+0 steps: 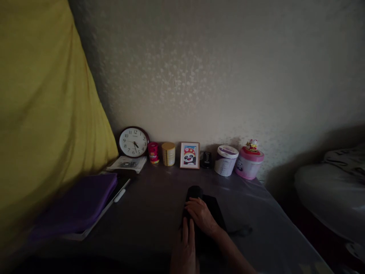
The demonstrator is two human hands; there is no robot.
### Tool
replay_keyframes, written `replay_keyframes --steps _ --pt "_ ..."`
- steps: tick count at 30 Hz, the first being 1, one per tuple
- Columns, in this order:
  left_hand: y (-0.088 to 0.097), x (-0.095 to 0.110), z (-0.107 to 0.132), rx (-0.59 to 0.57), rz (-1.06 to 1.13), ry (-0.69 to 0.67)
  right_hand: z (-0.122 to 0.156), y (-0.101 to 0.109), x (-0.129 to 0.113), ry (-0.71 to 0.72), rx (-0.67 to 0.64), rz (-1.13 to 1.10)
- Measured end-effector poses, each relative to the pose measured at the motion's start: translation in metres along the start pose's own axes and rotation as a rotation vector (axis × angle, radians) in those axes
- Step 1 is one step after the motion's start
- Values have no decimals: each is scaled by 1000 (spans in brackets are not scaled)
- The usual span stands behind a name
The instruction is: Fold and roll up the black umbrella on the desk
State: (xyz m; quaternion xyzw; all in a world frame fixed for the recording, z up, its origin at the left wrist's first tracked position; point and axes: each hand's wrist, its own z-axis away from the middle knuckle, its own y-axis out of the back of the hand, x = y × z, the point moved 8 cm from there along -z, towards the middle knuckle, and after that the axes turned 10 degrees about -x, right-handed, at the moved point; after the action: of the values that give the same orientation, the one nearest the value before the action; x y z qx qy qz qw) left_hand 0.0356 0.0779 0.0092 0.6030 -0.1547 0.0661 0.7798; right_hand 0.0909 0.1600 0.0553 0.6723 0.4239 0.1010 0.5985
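Note:
Both my hands rest on a dark folded cloth item (212,209) lying on the table (154,205) in front of me. My right hand (203,216) lies across the dark item with its fingers bent over the left edge. My left hand (184,251) comes up from below, fingers stretched flat along the item's left side. The scene is dim, and the item's shape is hard to make out.
Against the wall stand a round clock (133,142), a red can (153,152), a yellow can (168,153), a framed panda picture (189,155), a white tub (226,160) and a pink container (249,161). A purple case (82,201) lies left. Yellow curtain (42,114) hangs left.

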Motion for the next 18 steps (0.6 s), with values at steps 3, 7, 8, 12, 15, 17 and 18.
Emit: replay_keyframes --steps 3,7,8,12,15,17,18 --pt "0 -1 -1 -80 5 33 -16 -3 26 -48 -4 5" --pt "5 0 1 -107 -7 76 -37 -7 57 -116 -4 13" --pt "6 1 2 -110 -16 87 -42 -6 63 -138 -4 23" --pt "10 2 4 -96 -59 149 -46 9 77 -306 63 124" --pt "11 3 5 -102 -77 147 -33 23 61 -317 176 171" --pt "10 5 5 -123 -83 123 -26 19 40 -189 152 131" --pt "10 5 5 -126 -86 111 -23 14 31 -119 114 102"
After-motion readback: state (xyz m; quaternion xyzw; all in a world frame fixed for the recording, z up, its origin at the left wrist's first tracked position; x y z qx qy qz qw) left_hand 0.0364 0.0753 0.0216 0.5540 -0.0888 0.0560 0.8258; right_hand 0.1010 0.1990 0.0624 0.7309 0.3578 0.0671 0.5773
